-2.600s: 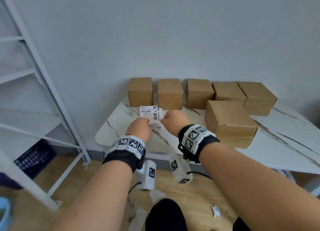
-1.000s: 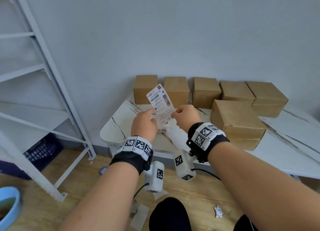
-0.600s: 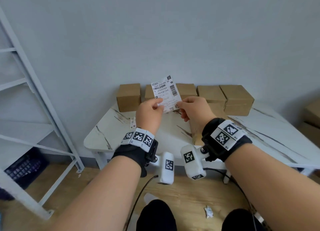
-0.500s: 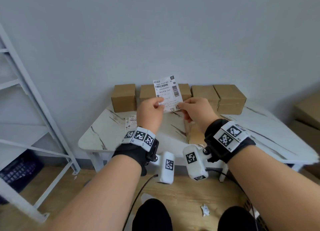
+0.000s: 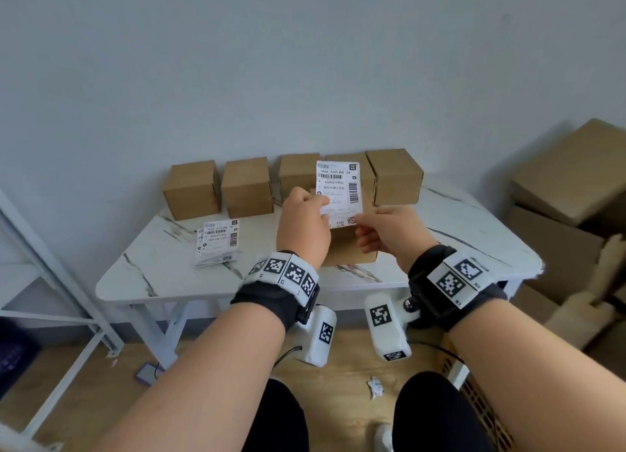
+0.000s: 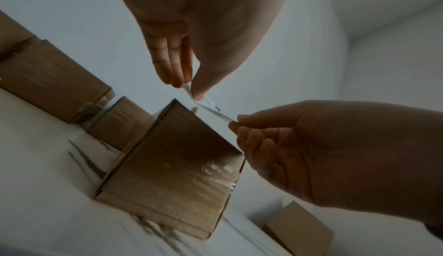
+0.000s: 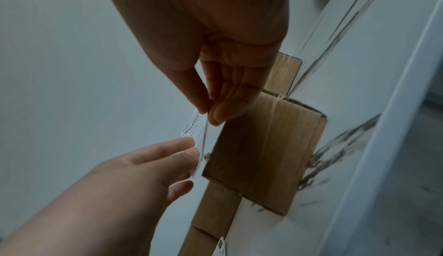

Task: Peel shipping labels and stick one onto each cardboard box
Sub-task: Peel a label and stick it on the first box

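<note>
Both hands hold one white shipping label [image 5: 339, 194] upright above a brown cardboard box [image 5: 349, 252] near the table's front. My left hand [image 5: 324, 208] pinches the label's lower left edge. My right hand [image 5: 358, 222] pinches its lower right corner. The left wrist view shows the left hand [image 6: 189, 89] and right hand [image 6: 236, 122] pinching the label [image 6: 210, 108] edge-on over the box [image 6: 177, 165]. The right wrist view shows the same pinch by the right hand [image 7: 208, 117] and left hand [image 7: 195, 150] on the label [image 7: 195, 131].
Several small boxes [image 5: 247, 191] line the back of the white marble table [image 5: 162, 275]. A stack of labels [image 5: 218, 241] lies at its left. Large cartons [image 5: 569, 187] stand on the right, a metal rack [image 5: 50, 282] on the left, and paper scraps [image 5: 375, 385] on the floor.
Both hands lifted one label off the stack and carried it right, over the front box. The stack stayed on the table at the left.
</note>
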### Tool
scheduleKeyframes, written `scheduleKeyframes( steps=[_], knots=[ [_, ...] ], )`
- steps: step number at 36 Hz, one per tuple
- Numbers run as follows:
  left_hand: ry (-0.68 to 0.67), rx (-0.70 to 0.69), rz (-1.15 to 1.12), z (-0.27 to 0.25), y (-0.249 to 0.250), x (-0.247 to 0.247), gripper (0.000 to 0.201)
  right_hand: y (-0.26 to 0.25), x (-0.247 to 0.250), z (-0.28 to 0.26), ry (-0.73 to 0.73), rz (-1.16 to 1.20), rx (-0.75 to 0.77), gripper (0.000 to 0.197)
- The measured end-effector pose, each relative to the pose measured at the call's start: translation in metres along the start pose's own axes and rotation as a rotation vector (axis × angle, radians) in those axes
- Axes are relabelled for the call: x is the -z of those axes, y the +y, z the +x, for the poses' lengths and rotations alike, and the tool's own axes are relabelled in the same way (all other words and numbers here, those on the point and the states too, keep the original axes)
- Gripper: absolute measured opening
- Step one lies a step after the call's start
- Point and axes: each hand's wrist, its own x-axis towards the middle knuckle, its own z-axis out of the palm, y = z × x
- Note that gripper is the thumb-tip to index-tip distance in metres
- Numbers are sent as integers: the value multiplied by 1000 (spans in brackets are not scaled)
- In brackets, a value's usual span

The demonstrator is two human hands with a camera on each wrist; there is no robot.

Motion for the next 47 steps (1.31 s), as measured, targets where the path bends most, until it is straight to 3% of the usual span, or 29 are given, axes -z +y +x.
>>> scheduleKeyframes(
  steps=[6, 12, 20, 47],
  knots=[
    [-19, -150, 87, -2, 12, -9, 29, 10, 4, 0, 40, -8, 6, 15],
    [-168, -166, 76, -6, 25, -15, 28, 14, 6, 0, 78, 20, 5, 20],
    [-112, -211, 161, -10, 24, -14, 23, 13, 7, -1, 76, 70, -102, 8],
    [-131, -167, 128, -6, 21, -12, 17, 18, 7, -8, 111, 258, -156, 5]
  ],
)
